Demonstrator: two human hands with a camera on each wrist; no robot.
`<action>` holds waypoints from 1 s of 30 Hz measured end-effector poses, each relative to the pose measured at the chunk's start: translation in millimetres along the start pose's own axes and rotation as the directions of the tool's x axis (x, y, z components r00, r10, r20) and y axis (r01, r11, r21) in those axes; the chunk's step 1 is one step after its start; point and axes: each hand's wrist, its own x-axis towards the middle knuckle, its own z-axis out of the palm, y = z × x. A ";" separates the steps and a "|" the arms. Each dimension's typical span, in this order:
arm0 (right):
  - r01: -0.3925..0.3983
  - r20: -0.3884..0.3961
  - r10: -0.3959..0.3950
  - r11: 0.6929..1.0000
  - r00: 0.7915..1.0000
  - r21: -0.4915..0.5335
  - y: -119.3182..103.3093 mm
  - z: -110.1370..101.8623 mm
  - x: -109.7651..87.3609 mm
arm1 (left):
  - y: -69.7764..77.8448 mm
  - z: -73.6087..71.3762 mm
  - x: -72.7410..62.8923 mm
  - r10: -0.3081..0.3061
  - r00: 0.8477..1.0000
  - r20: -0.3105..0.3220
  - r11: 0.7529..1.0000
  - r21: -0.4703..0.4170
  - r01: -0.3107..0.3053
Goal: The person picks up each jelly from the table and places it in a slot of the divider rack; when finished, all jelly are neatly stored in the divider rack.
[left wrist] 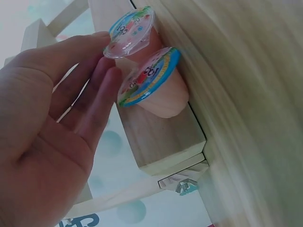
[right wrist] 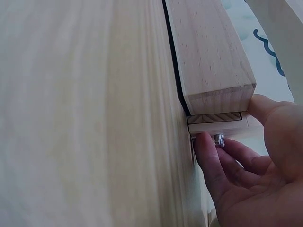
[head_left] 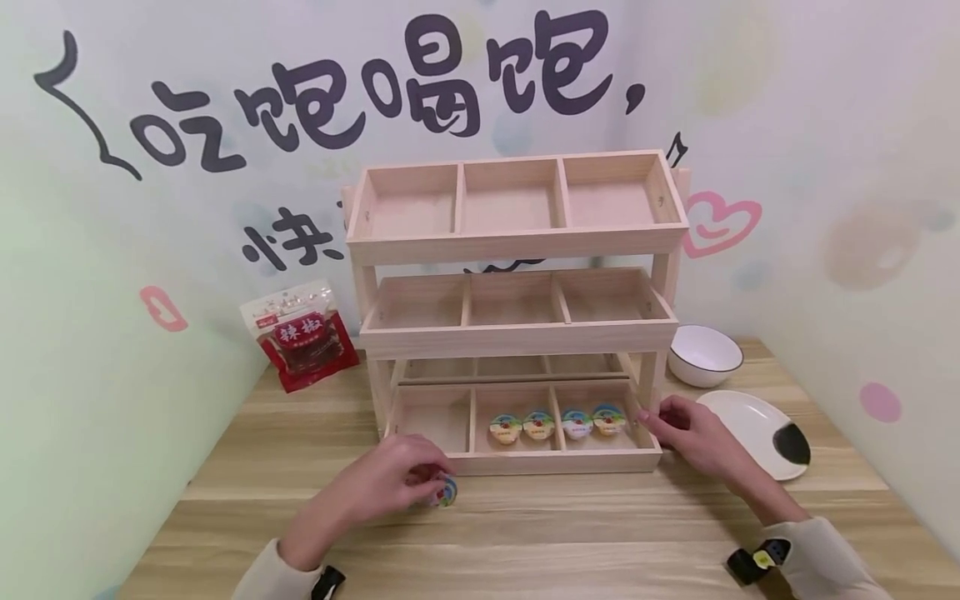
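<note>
taking the bottom tray (head_left: 555, 464) of the wooden rack (head_left: 517, 342) as the centre of our clock, with 12 towards the wall (head_left: 795, 83), we count four small lidded cups (head_left: 538, 425) inside it: two in the middle compartment and two in the 3 o'clock compartment. the 9 o'clock compartment (head_left: 435, 417) shows none, and neither do the two upper trays at 12.

our left hand (head_left: 397, 473) is at 8 o'clock, near the tray's front edge, thumb and fingertips drawn together in a narrow pinch at the rims of two more cups (left wrist: 163, 94). these are tilted and side by side in the left wrist view; we cannot tell how firmly each is gripped. our right hand (head_left: 693, 433), at 3 o'clock, has its fingers bent around the tray's end, close to a metal fastener (right wrist: 219, 140), and holds no cup.

we judge the filling of this tray to be well along: four cups are in, the pinched pair is outside, and the 9 o'clock compartment looks like the part left. a red bag (head_left: 303, 333) at 10, a bowl (head_left: 705, 356) between 2 and 3, and a plate (head_left: 742, 433) at 3 look uninvolved.
</note>
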 end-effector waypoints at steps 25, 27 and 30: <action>0.006 0.004 -0.006 1.000 1.000 0.000 -0.7 -0.5 -0.2 | 8.4 18.6 6.0 -0.005 0.999 -0.047 0.999 0.052 0.007; 0.009 0.003 -0.009 1.000 1.000 -0.002 -0.3 -0.3 0.0 | 7.3 19.4 6.3 -0.024 0.998 -0.054 0.999 0.027 0.025; 0.011 0.002 -0.011 1.000 1.000 -0.005 0.5 0.1 0.5 | 7.2 19.7 6.5 -0.051 0.997 -0.061 0.999 -0.015 0.050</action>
